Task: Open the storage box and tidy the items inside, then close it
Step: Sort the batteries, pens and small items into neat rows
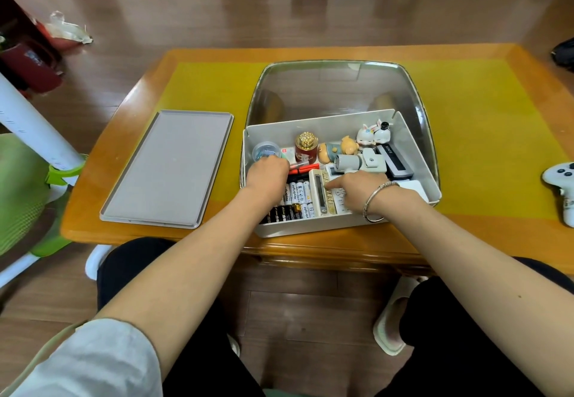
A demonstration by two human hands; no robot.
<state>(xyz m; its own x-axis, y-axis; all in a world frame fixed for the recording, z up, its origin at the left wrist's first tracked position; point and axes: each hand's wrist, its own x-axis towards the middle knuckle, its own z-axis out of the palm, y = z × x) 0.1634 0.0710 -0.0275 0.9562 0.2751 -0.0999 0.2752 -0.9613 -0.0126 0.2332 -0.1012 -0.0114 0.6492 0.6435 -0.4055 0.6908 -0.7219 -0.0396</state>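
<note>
The storage box (416, 160) sits in the middle of the frame on the counter (466, 111), its clear lid (335, 86) swung up and back behind it. Both hands are down inside it. The left hand (268, 173) is at the box's left side, knuckles up and fingers curled downward over the red and black pens (306, 167), just below a small round clear container (265, 150); the fingertips are hidden, so whether it grips anything cannot be told. The right hand (360, 190), with a silver bangle (374, 202) on its wrist, lies over the lower right of the box, its forefinger stretched left and touching a cream remote control (320, 193); the other fingers seem loosely bent. Between the hands lie rows of white and black batteries (295, 201). Along the upper part of the box stand a red jar with a gold cap (306, 148), small figurines (348, 146) and a grey stapler-like device (394, 160). To the left of the box a flat grey tray (167, 170) rests on the counter. At the right edge of the frame lies a white game controller (562, 182).
</note>
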